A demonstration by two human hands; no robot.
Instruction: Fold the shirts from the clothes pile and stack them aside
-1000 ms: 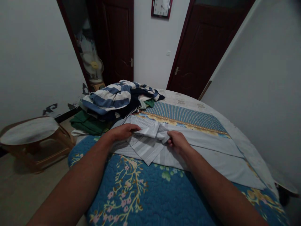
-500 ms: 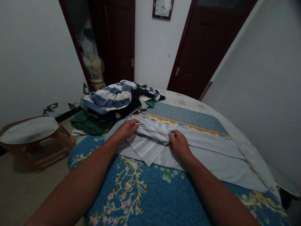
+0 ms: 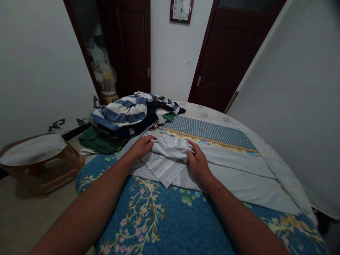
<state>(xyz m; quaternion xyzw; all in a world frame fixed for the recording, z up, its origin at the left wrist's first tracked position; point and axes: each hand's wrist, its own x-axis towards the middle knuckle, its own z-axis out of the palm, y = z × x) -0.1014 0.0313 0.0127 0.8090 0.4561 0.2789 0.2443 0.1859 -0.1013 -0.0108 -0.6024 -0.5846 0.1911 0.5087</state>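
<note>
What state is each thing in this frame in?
Striped grey garment, spread out, partly bunched
Left hand, touching the bunch, grip closure unclear
Right hand, at the bunch's other end, grip parted
Clothes pile, heaped loosely
Blue floral quilt, spread beneath the garment
Stool, upright
Fan, upright, running or not unclear
Clock, hung up
Right-hand door, closed
Left-hand door, open or closed unclear

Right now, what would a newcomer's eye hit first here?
Probably the crumpled blue-and-white striped cloth topping the navy-and-green clothes pile, beyond the left hand. Next, the grey-and-white striped fabric garment at centre, bunched between that hand and the right hand. Then the blue quilted cloth with pink and yellow floral sprays, spread across the near side.
</note>
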